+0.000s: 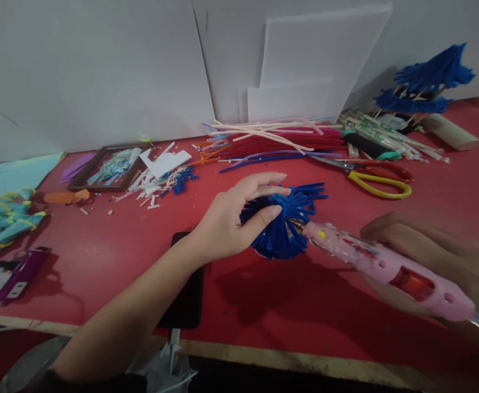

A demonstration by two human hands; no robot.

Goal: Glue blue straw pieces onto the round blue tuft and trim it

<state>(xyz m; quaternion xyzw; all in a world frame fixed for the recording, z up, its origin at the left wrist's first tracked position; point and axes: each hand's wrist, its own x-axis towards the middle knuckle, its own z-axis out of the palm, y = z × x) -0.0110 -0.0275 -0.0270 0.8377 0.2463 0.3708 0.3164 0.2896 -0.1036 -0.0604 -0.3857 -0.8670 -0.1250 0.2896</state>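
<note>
My left hand [239, 218] is closed round a round blue pipe-cleaner piece [282, 234], its strips fanning outward, held above the red table. In my right hand [423, 245] is a pink hot glue gun [374, 262] with a clear glue stick sticking out of its back end. The nozzle points left and meets the blue strips; whether it touches them I cannot tell. My right fingers lie partly behind the glue gun and are a little blurred. Under my left forearm lies a black phone [188, 295] with a white cable plugged in.
Behind the hands lie loose pipe cleaners [272, 139] and scissors [370, 177] with red and yellow handles. A blue layered model [423, 87] stands at the back right. To the left are a brown tray [88, 183] of scraps, an orange tool [65, 196] and a purple device [16, 275].
</note>
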